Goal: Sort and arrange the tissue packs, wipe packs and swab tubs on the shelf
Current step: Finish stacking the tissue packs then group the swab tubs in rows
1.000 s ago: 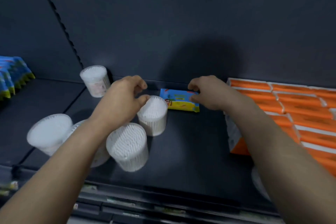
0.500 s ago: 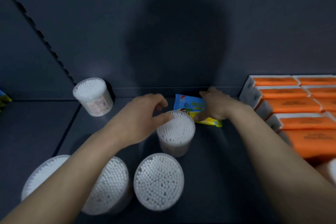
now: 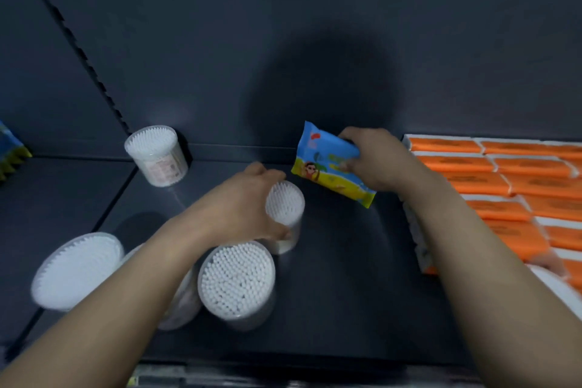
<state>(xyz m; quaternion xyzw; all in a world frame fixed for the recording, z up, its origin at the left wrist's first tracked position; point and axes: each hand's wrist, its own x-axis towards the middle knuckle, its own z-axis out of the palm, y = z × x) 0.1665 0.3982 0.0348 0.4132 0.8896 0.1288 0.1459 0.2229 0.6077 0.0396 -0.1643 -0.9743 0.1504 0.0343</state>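
Wipe pack (image 3: pixel 327 167) gripped above the shelf (image 3: pixel 346 261) in the right hand (image 3: pixel 378 161), long axis slanted down-right toward the tissue packs (image 3: pixel 491 179); swab tub (image 3: pixel 285 208) just left of it clasped by the left hand (image 3: pixel 245 201).

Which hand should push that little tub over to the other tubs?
Probably the left hand: it grips the tub, and the other tubs sit on its side. The right hand is busy holding the wipe pack.

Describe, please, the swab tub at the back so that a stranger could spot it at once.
Follow the slotted strip down the back wall to the shelf. The swab tub stands at its foot. Unlike the other tubs, clustered nearer the front, it stands alone.
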